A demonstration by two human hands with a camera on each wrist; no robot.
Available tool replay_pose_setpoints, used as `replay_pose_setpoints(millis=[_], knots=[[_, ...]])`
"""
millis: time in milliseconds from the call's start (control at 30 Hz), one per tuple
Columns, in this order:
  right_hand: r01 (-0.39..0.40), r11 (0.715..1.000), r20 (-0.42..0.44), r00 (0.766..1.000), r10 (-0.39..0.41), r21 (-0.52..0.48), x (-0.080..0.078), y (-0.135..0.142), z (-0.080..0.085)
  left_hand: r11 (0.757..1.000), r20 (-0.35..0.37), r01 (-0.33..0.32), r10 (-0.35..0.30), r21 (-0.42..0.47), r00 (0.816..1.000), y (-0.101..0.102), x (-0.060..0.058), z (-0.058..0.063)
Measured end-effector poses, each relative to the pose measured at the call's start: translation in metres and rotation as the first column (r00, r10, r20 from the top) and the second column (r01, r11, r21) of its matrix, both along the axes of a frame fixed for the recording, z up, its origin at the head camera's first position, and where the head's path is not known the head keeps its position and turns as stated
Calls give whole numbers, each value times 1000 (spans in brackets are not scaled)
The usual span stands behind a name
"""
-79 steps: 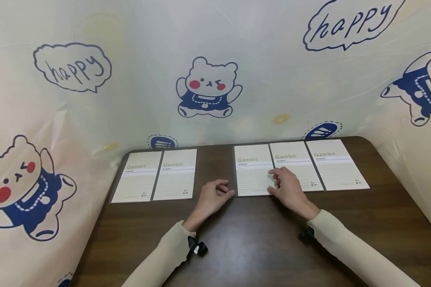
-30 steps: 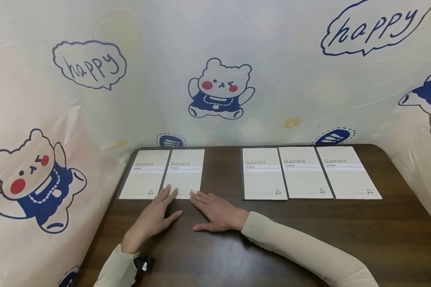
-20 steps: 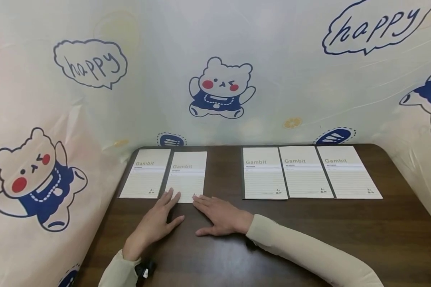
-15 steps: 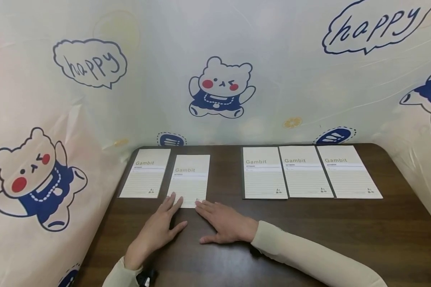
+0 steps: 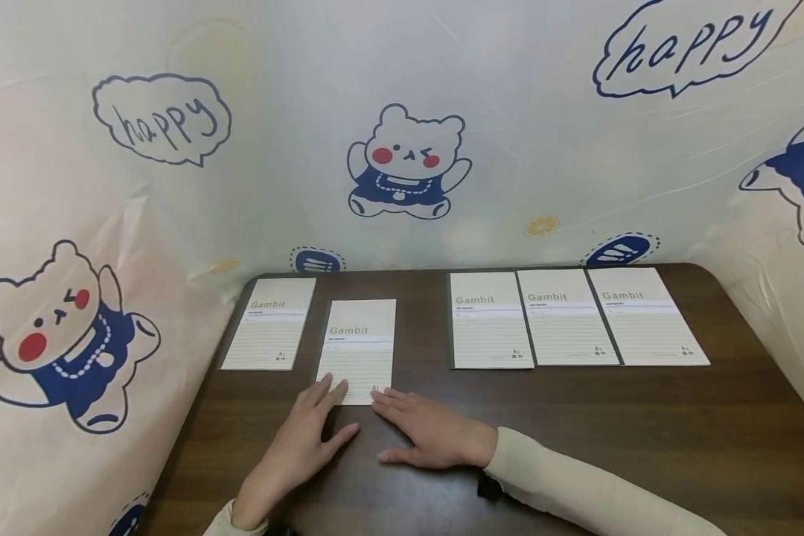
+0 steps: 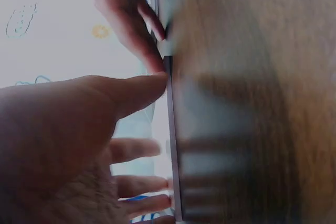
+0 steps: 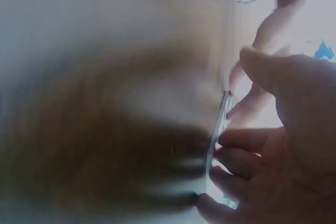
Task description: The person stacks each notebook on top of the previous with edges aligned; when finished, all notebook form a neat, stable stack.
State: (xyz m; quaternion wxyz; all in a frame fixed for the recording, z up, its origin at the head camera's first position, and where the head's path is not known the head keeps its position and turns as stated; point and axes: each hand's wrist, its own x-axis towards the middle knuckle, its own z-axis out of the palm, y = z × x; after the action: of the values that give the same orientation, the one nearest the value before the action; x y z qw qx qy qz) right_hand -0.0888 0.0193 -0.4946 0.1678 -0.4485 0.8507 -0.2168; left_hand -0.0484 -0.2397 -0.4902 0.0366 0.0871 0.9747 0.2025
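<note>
A white notebook (image 5: 359, 353) marked "Gambit" lies flat, nearer to me than the others. Straight fingers of my left hand (image 5: 300, 441) rest on its near left corner, thumb spread out over the table. On the near right corner lie the extended fingertips of my right hand (image 5: 435, 432), its thumb apart as well. Seen low in the left wrist view, the notebook's thin dark edge (image 6: 174, 150) runs past the left hand's fingers. The right wrist view shows the right hand's fingers (image 7: 236, 161) over the notebook's edge, close to the tabletop.
One matching notebook (image 5: 268, 327) lies at the back left of the dark wooden table (image 5: 576, 417). Three more stand in a row at the back right, the nearest being this notebook (image 5: 489, 324). A printed curtain (image 5: 295, 149) surrounds the table's back and sides.
Both hands left the gap by the right-hand row and came onto the second notebook from the left. With fingers on it, they have slid it toward me and slightly right, away from its neighbour.
</note>
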Motion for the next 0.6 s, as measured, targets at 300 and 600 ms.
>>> replay_pose_setpoints(millis=[300, 600], knots=[[419, 867, 541, 811, -223, -271, 1, -6, 0, 955, 13, -221, 223, 199, 975, -15, -23, 3], [789, 554, 947, 321, -2, -266, -2, -13, 11, 850, 153, -363, 329, 382, 932, -20, -30, 9]])
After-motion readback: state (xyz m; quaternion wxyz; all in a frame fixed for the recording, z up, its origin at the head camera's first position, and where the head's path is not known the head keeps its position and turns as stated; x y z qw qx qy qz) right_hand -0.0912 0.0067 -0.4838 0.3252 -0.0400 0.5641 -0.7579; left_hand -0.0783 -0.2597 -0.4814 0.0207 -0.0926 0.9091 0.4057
